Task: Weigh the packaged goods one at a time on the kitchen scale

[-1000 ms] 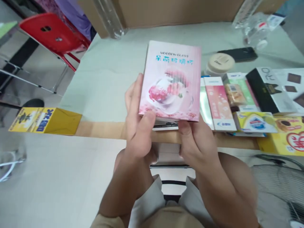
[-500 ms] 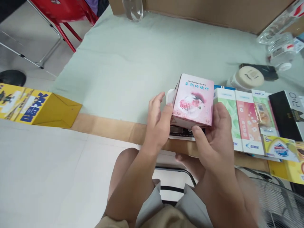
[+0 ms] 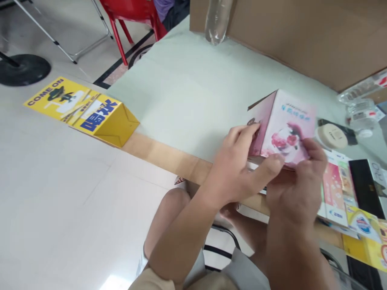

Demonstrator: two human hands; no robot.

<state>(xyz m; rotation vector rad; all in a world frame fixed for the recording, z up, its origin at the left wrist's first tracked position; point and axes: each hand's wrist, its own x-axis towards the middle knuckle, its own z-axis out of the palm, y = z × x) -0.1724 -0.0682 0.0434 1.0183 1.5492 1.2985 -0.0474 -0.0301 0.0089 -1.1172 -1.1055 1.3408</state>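
A pink cardboard box with a glass printed on its front is held between my two hands, tilted. My left hand grips its left side, the fingers on the side face and the thumb at the lower front edge. Beneath and along the right side, my right hand wraps the lower corner. A flat device with a dark strip lies under the box, mostly hidden by my hands. Right of my right hand stands a row of packages, among them a pink-and-white carton.
A yellow carton lies at the table's left front corner. Further right are a black box, a yellow soap pack, a cream-lidded jar and clear bottles. A cardboard panel borders the back, near another bottle.
The view has swung left, so the surroundings sit further right. The box has risen and turned, showing more of its left side. My left thumb has shifted to its lower front edge.
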